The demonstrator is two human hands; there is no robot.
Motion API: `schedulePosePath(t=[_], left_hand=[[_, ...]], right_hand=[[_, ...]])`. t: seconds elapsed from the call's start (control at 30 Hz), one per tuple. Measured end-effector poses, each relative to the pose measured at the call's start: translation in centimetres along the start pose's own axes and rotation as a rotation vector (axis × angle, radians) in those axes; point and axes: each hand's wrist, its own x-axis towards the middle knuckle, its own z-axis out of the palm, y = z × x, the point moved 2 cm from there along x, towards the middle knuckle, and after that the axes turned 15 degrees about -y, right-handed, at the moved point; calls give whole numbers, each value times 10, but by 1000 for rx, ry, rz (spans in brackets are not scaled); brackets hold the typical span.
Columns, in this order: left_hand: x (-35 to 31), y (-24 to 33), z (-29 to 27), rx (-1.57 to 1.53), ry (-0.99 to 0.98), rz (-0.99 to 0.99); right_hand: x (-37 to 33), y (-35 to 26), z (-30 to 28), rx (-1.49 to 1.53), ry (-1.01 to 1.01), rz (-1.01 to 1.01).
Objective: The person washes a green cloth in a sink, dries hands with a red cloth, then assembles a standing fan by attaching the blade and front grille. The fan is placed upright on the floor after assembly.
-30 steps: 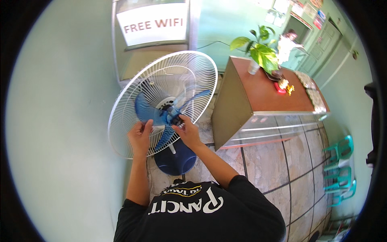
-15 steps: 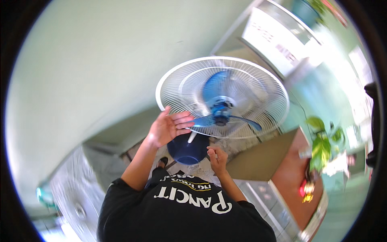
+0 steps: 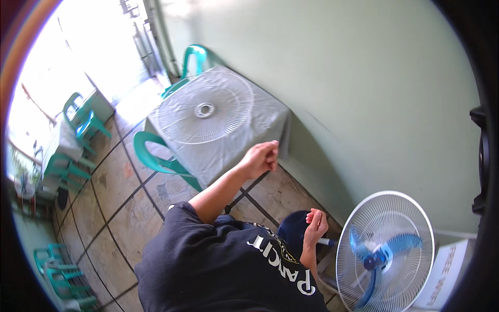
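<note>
My left hand [image 3: 261, 160] is in the air near the corner of a cloth-covered table, fingers curled in and nothing visible in them. On that table lies a round white wire fan grille [image 3: 228, 127] with a ring at its middle. My right hand [image 3: 316, 228] is beside the electric fan, fingers bent together; whether something small is inside, I cannot make out. The fan's blue blades [image 3: 405, 242] are uncovered at the front, with the white rear grille [image 3: 387, 195] behind them. A dark blue round fan base [image 3: 292, 229] shows partly behind my right hand.
Green plastic chairs [image 3: 150, 156] stand against the table with its grey cloth [image 3: 265, 117]. More green chairs [image 3: 62, 275] are at the left side. A pale green wall [image 3: 364, 93] runs along the right. A white sign [image 3: 442, 275] is beyond the fan. Tiled floor [image 3: 122, 218] spreads leftward.
My view has swung left from the fan to the table, so the fan is now at lower right. My left hand has moved away from the blades, its spread fingers now curled.
</note>
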Motion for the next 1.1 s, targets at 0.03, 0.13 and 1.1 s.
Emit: schedulePosePath(t=[0.03,0.13,1.1], left_hand=[[-16,17,-26,8,90,71],[-75,57,-103,184,349,303],[-400,290,-382,348,1152,581]], right_hand=[[5,1,13,26,-45,5],[16,-1,51,58,-161,10],[215,-108,481,-983,-216,-1086]])
